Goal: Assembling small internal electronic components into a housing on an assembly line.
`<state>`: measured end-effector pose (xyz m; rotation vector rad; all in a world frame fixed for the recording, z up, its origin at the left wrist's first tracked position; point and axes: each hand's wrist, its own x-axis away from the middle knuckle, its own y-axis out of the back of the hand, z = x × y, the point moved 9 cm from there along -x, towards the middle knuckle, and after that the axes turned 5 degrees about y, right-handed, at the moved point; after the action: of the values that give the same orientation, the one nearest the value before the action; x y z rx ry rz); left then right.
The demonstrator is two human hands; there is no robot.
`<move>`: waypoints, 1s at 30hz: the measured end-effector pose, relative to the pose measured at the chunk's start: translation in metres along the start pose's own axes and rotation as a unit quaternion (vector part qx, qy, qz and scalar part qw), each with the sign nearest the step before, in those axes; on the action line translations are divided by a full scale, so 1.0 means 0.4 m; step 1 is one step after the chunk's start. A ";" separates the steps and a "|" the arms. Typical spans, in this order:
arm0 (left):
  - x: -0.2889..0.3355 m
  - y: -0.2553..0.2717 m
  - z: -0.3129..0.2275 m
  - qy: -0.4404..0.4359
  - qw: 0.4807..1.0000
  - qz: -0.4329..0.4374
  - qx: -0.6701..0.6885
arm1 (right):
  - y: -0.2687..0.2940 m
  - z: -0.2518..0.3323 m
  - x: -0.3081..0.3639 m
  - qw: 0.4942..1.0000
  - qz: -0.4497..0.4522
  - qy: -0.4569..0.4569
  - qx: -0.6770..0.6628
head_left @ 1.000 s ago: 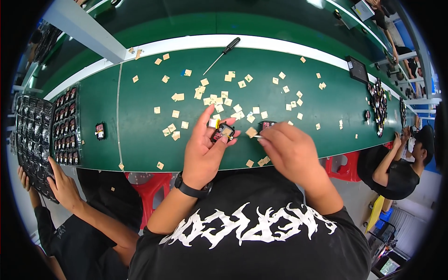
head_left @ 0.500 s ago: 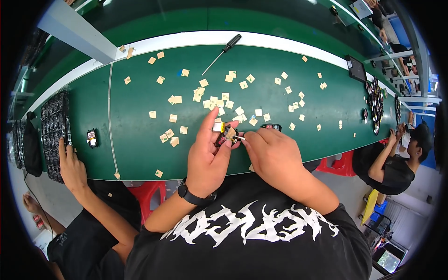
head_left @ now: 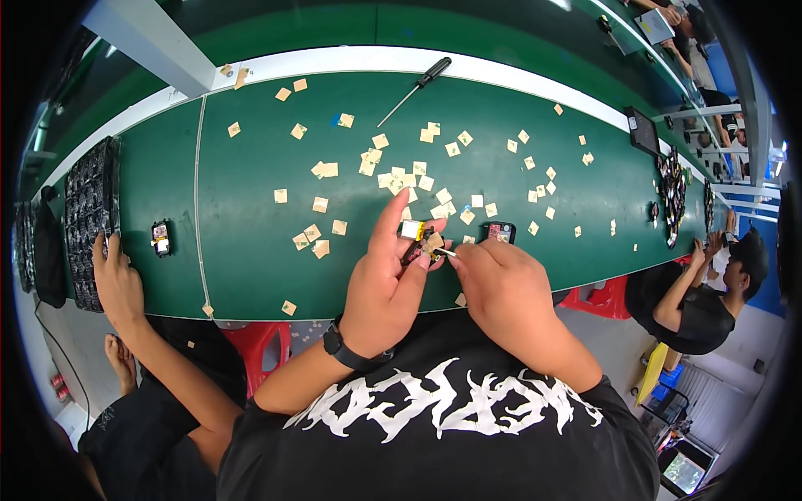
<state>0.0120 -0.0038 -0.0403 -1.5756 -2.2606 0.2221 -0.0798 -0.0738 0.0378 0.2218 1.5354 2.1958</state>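
My left hand (head_left: 378, 292) is closed around a small black electronic device (head_left: 411, 255), keeping it above the bench. A silver battery (head_left: 411, 230) with a yellow end sticks out on its left side, and a tan square pad (head_left: 433, 242) sits on top. My right hand (head_left: 508, 288) pinches a thin light-coloured tool (head_left: 446, 252) whose tip meets the device's right side; most of the tool is hidden in my fingers. Just beyond my right hand lies a black casing (head_left: 501, 230) with a reddish inside.
Many tan square stickers (head_left: 369, 162) are scattered over the green bench (head_left: 251, 250). A screwdriver (head_left: 422, 83) lies near the back ledge. At the left, a co-worker's hand (head_left: 121, 280) touches black trays (head_left: 88, 209) near another device (head_left: 162, 238). Black parts (head_left: 672, 196) pile up at the right.
The view has shifted slightly. Both my hands keep hold of the device and the tool, the tip still at the device. The co-worker's hand on the left has moved a little along the trays.
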 end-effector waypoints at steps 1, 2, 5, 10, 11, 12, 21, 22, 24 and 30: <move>0.002 -0.004 -0.001 0.001 1.000 -0.001 -0.014 | -0.001 0.000 -0.001 1.000 0.001 0.000 0.002; 0.002 -0.005 -0.005 0.000 1.000 0.001 -0.012 | -0.001 0.003 -0.002 1.000 -0.005 0.005 -0.004; -0.005 -0.001 -0.002 0.005 1.000 0.002 0.023 | -0.008 0.002 0.006 1.000 -0.004 0.007 -0.018; 0.008 -0.003 -0.006 0.024 0.993 -0.033 0.110 | 0.008 0.002 0.019 1.000 0.002 -0.016 -0.024; 0.012 -0.006 -0.005 0.009 0.996 -0.037 0.077 | 0.009 0.001 0.021 0.999 0.004 -0.024 -0.028; 0.019 -0.003 -0.006 -0.006 0.998 -0.045 0.042 | 0.005 0.003 0.024 0.999 0.007 -0.030 -0.035; 0.017 -0.016 -0.010 0.023 0.998 -0.016 0.048 | -0.001 -0.001 0.026 0.995 -0.015 -0.019 -0.098; 0.011 -0.018 -0.013 0.030 0.996 -0.013 0.077 | 0.007 -0.003 0.024 0.995 -0.023 -0.018 -0.094; 0.005 -0.021 -0.011 0.017 0.995 -0.011 0.097 | -0.004 -0.018 0.029 0.995 -0.019 -0.017 -0.094; 0.000 -0.010 -0.011 -0.006 0.995 -0.038 0.087 | -0.005 -0.060 0.021 0.970 -0.024 -0.091 -0.224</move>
<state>0.0104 -0.0056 -0.0350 -1.4006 -2.2384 0.3978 -0.0958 -0.0901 0.0261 0.2294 0.9080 2.3405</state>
